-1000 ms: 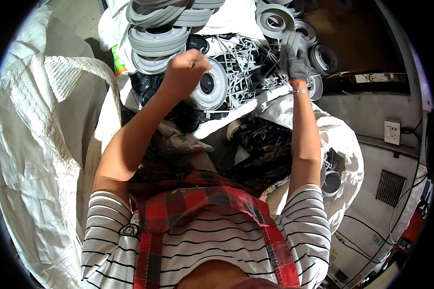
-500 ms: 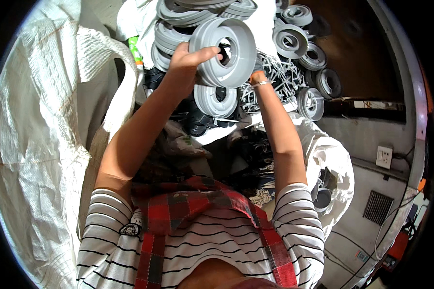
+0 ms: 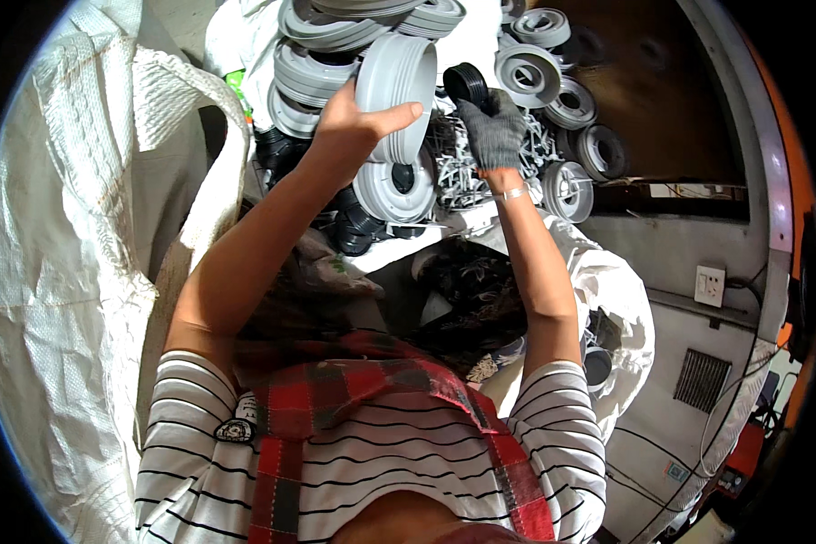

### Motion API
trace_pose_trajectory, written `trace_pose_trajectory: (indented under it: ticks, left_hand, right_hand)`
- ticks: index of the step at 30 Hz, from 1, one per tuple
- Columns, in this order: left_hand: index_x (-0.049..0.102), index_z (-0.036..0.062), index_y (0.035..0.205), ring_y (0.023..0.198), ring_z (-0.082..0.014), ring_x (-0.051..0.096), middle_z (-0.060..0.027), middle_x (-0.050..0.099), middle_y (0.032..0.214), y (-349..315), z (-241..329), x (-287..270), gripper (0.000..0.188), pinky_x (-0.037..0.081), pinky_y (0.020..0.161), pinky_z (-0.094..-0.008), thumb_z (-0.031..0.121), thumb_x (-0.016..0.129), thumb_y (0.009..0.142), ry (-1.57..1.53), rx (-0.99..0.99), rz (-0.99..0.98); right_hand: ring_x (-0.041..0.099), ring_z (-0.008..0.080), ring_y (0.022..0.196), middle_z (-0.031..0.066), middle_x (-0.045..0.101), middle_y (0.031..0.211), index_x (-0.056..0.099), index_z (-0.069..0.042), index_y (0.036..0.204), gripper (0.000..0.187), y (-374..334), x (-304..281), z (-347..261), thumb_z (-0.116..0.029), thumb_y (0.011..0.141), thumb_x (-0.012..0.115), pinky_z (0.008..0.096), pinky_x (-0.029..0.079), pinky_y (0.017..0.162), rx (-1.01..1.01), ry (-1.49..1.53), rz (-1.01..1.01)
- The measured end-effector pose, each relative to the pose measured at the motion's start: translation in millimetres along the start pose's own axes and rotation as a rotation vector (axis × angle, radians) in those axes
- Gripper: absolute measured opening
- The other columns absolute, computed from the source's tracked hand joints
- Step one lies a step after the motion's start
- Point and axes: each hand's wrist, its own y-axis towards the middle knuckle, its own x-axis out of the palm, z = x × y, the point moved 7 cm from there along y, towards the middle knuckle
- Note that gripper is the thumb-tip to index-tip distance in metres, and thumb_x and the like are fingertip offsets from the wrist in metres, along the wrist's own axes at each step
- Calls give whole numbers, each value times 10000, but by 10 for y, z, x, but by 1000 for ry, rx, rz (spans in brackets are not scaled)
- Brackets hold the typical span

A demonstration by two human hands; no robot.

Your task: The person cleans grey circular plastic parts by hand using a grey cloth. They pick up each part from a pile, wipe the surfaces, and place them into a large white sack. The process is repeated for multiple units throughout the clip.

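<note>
My bare left hand [image 3: 358,125] grips a grey plastic ring [image 3: 397,91], thumb along its outer wall. The ring is tipped so its side faces me. In a grey knit glove, my right hand [image 3: 494,131] holds a small black ribbed ring [image 3: 465,83], apart from the grey one. Below the held ring lies another grey ring [image 3: 378,195] with a dark centre. Under and beside the glove spreads a heap of thin white plastic scraps [image 3: 458,168]. Several stacked grey rings [image 3: 313,72] stand behind my left hand.
More grey rings [image 3: 528,74] lie at the far right. Black ribbed rings [image 3: 355,231] sit left of the scraps. A big white woven sack [image 3: 54,272] fills the left side; a smaller white bag [image 3: 630,308] stands at the right. Beyond is a grey panel with a socket [image 3: 709,285].
The grey ring has turned from showing its opening to showing its side. My right hand has come out from behind it, now in view with the black ring.
</note>
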Motion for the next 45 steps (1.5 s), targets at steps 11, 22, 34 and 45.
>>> trace_pose_trajectory:
  ticks: [11,22,34,45]
  left_hand:
    - [507,-27,1136,941,-225,603,-115,606,1019,-130,-415,261,438,486,808,-352,250,614,814,-45,-301,-276]
    - [570,-38,1012,802,-127,617,-59,618,881,-36,-451,380,373,503,744,-270,290,616,842,-155,-260,-295]
    - [513,-50,1074,821,-145,606,-81,610,937,-23,-443,348,462,496,740,-274,316,632,819,137,-221,-376]
    - [471,20,1203,920,-235,597,-141,599,1015,-219,-171,650,630,473,815,-344,287,749,704,603,272,-366]
  right_hand:
    - [583,235,1010,161,577,1111,484,0,1229,644,-498,-264,-516,-243,701,761,324,474,872,-185,129,-251]
    - [574,328,867,167,594,911,623,-11,782,409,-459,-409,-451,-349,609,776,381,483,764,-198,43,-233]
    - [515,374,1029,217,527,1093,472,-45,1213,690,-637,-231,-494,-236,608,743,418,460,871,-452,-89,-399]
    - [597,209,939,102,621,1017,521,-66,1155,472,-668,36,12,-247,759,701,354,502,796,488,1139,-352]
